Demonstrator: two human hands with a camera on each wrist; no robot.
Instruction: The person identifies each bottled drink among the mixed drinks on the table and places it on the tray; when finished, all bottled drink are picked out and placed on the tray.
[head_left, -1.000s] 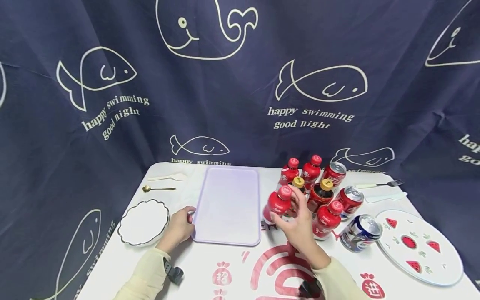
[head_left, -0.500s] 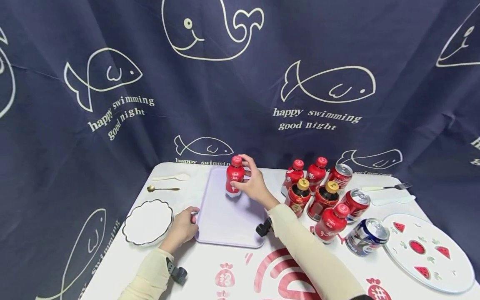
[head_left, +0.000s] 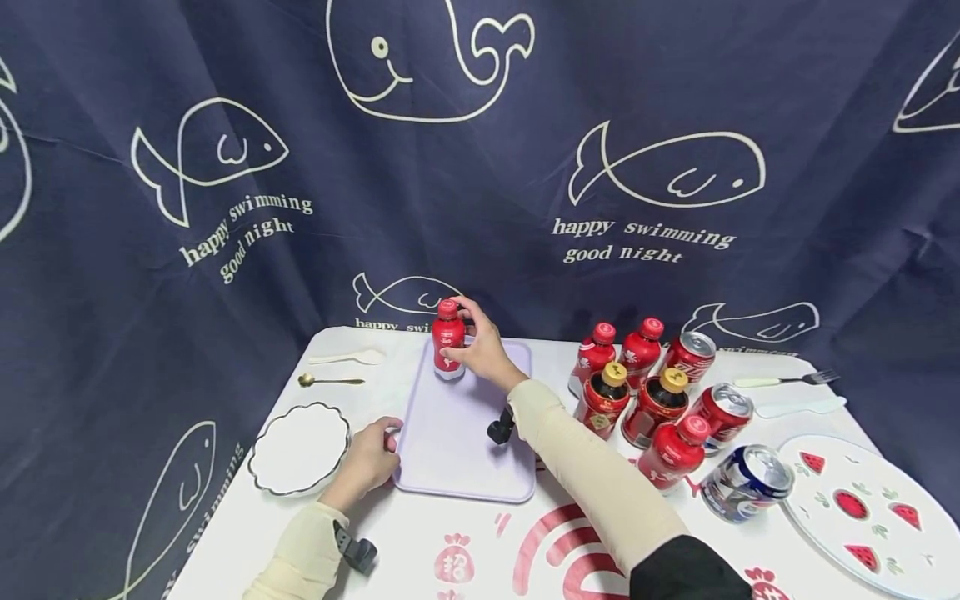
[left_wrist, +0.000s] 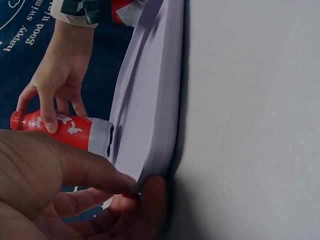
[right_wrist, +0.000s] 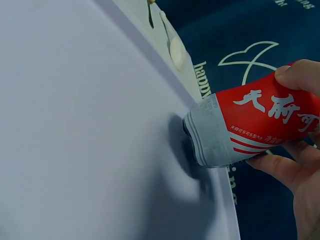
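My right hand (head_left: 489, 354) grips a small red cola bottle (head_left: 448, 335) around its side, its red cap uppermost. The bottle is upright at the far left corner of the lilac tray (head_left: 461, 450). In the right wrist view the base of the bottle (right_wrist: 206, 134) is right at the tray's surface, with a dark shadow beside it. My left hand (head_left: 366, 460) pinches the tray's near left edge. In the left wrist view the thumb (left_wrist: 95, 172) lies over the tray rim (left_wrist: 159, 125) and the fingertips are at its outer side.
To the right stand red bottles (head_left: 677, 450), gold-capped bottles (head_left: 604, 402), red cans (head_left: 722, 414) and a blue can (head_left: 747, 483). Beyond them are a watermelon-patterned plate (head_left: 873, 510), a fork (head_left: 783, 380) and a pale knife (head_left: 801, 407). A scalloped dish (head_left: 300, 448), gold spoon (head_left: 330, 380) and pale spoon (head_left: 348, 357) lie left.
My right hand has carried the red bottle from the group on the right leftward over the tray to its far left corner. My left hand stays at the tray's edge.
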